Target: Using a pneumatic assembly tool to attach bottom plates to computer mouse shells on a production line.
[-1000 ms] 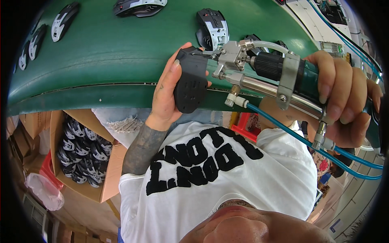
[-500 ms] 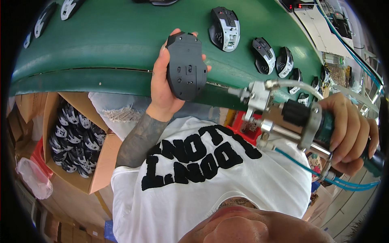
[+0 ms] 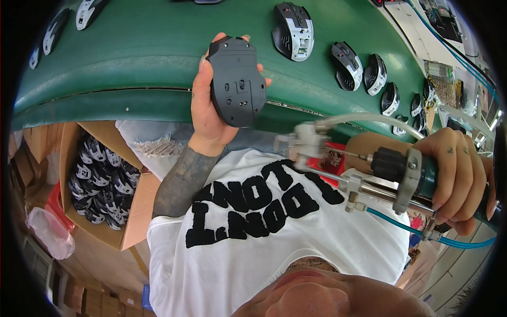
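My left hand (image 3: 207, 117) is closed around a black computer mouse (image 3: 237, 82), held over the near edge of the green belt with its underside up. Screw holes and a small switch show on that underside. At the right, my right hand (image 3: 458, 177) wraps round the dark green body of a power screwdriver (image 3: 390, 165). Its screw-feed head (image 3: 310, 141) is smeared by motion and sits right of the mouse, apart from it. A thin bit shows between this head and the black chuck. A clear hose (image 3: 369, 117) runs to the head.
Several black-and-white mice (image 3: 293, 33) lie on the green belt (image 3: 142, 50), at far left and along the right. A cardboard box (image 3: 138, 211) full of mouse parts stands at lower left. Behind the screw-feed head is a red bin (image 3: 334, 150). Blue air tubes (image 3: 393, 221) hang below the screwdriver.
The screw-feed head has slid out leftward from the screwdriver's body, baring more of the bit. The mouse has shifted slightly left and up. Both hands keep their hold.
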A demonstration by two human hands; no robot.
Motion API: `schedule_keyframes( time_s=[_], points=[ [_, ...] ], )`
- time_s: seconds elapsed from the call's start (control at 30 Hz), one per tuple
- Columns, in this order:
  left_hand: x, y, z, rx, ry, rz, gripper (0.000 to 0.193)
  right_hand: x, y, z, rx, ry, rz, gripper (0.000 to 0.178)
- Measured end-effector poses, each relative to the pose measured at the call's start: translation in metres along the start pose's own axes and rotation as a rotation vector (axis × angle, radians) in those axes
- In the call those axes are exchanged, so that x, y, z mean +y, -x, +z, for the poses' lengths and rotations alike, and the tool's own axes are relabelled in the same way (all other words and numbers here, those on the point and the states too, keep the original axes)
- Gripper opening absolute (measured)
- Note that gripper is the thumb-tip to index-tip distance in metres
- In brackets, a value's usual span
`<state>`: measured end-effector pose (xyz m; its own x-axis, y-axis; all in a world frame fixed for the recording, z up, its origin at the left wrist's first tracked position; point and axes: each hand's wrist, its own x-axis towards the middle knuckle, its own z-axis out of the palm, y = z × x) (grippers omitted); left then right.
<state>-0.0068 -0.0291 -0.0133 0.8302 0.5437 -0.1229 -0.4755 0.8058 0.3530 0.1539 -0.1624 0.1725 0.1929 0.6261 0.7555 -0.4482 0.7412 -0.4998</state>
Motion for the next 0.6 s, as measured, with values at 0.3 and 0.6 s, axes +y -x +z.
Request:
schedule_keyframes(
  time_s=[0.3, 0.6],
  points=[
    [0.001, 0.000, -0.003, 0.007, -0.003, -0.011, 0.056, 0.050, 0.009, -0.003, 0.049, 0.112, -0.097, 0.025],
    [-0.001, -0.002, -0.001, -0.003, 0.011, -0.029, 0.057, 0.052, 0.009, -0.008, -0.017, 0.235, -0.031, 0.030]
  ],
)
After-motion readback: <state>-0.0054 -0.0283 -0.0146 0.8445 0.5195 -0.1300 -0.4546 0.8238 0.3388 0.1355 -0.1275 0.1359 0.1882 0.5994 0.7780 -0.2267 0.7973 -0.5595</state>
